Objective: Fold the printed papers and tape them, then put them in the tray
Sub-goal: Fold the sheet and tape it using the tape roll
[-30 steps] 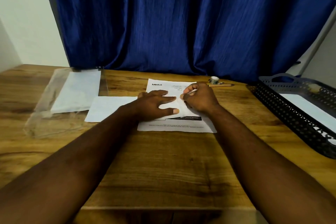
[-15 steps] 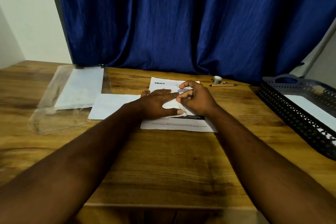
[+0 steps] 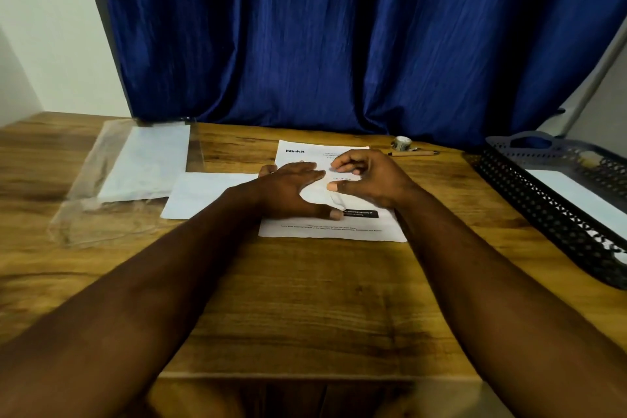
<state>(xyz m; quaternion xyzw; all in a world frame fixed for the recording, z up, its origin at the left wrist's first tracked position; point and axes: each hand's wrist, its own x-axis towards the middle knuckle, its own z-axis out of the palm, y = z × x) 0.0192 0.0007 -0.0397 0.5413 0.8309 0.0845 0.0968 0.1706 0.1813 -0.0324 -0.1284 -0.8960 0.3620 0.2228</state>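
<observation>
A deep blue pleated curtain (image 3: 339, 27) hangs behind the brown wood-grain surface (image 3: 305, 299) where you are working.

Your right hand (image 3: 369, 180) hovers over the middle of the white printed paper sheet (image 3: 332, 231). Its fingers (image 3: 339, 164) are loosely curled, with thumb and forefinger apart and pinching nothing I can make out. Half a second ago they were nipped together against your left fingertips, so you have just let go. A faint clear glint runs down from that thumb. It may be tape, but I cannot tell.

Your left hand (image 3: 288, 193) has stayed flat on the sheet, its fingers straight and close together and the thumb splayed by the black printed bar. The bottom lines read upside down while the logo at the top reads upright, so the sheet looks already folded.

My judgement is that the taping of this sheet is done or nearly done. What remains is to rub the seam down and carry the sheet across.

A plain white sheet (image 3: 203, 193) lies touching its left edge, and beyond that is a clear plastic sleeve holding paper (image 3: 142, 163). Behind your right hand are a small tape roll (image 3: 402, 142) and a brown pen (image 3: 412, 153). The black perforated tray (image 3: 543, 200) stands well to your right, with a white sheet (image 3: 570, 193) already inside.
</observation>
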